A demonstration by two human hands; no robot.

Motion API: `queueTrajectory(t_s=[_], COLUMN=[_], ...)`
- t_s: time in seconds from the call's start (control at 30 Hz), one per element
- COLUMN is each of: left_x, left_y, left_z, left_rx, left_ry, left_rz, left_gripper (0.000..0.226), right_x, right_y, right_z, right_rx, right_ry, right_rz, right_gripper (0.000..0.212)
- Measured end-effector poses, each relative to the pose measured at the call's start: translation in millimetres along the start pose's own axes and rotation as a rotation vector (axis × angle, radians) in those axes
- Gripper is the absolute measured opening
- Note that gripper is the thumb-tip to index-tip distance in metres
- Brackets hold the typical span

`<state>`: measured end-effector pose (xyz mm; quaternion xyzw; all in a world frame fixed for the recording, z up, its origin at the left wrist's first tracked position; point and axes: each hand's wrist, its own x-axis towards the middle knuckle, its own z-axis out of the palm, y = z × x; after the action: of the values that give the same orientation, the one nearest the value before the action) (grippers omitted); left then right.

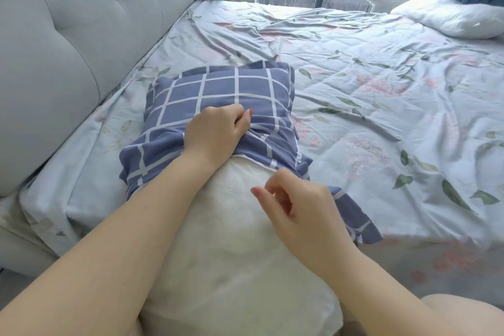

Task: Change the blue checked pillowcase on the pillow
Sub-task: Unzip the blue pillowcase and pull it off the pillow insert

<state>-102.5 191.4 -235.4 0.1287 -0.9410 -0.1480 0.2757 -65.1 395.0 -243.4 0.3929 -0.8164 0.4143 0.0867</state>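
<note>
head view: sole view
case (218, 90): lying on the bed (381, 95), covering the far half of the pillow (231, 240), bunching mid-way
left hand (215, 131): clutching a fold of the bunched case
right hand (302, 204): hovering over the bare pillow beside the hem, fingers loosely curled, holding nothing
tip: probably gripping the hem at both sides, shifting it evenly, pinning the pillow against sliding

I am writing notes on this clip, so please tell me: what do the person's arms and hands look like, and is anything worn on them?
The left forearm and the right forearm are bare as far as the view shows, with no sleeves. The left hand and the right hand have no gloves, and no ring, watch or bracelet shows.
</note>
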Motion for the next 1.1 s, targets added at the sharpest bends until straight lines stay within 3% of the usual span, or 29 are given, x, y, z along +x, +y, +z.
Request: queueTrajectory(t_s=[0.2,0.43,0.57,0.83,1.0,1.1], left_x=[-2,-4,-5,-5,0,4], left_y=[-3,-8,-8,-6,-7,-10], left_z=[3,2,-2,-9,-13,-16], left_rx=[-0.021,-0.053,-0.077,-0.113,-0.057,-0.039], left_ry=[-0.034,-0.059,-0.1,-0.223,-0.153,-0.115], left_rz=[-0.019,-0.009,-0.018,0.028,-0.009,-0.015], left_gripper=[0.049,0.051,0.053,0.062,0.065,0.064], right_x=[10,19,23,30,27,21], right_y=[10,16,11,4,-6,-13], right_z=[24,40,40,48,44,36], right_rx=[-0.294,0.003,0.01,-0.078,-0.098,0.017], right_ry=[0.008,0.048,0.046,0.102,0.067,0.017], right_rz=[-0.05,-0.038,-0.064,-0.019,-0.071,-0.007], right_gripper=[0.067,0.024,0.032,0.028,0.037,0.043])
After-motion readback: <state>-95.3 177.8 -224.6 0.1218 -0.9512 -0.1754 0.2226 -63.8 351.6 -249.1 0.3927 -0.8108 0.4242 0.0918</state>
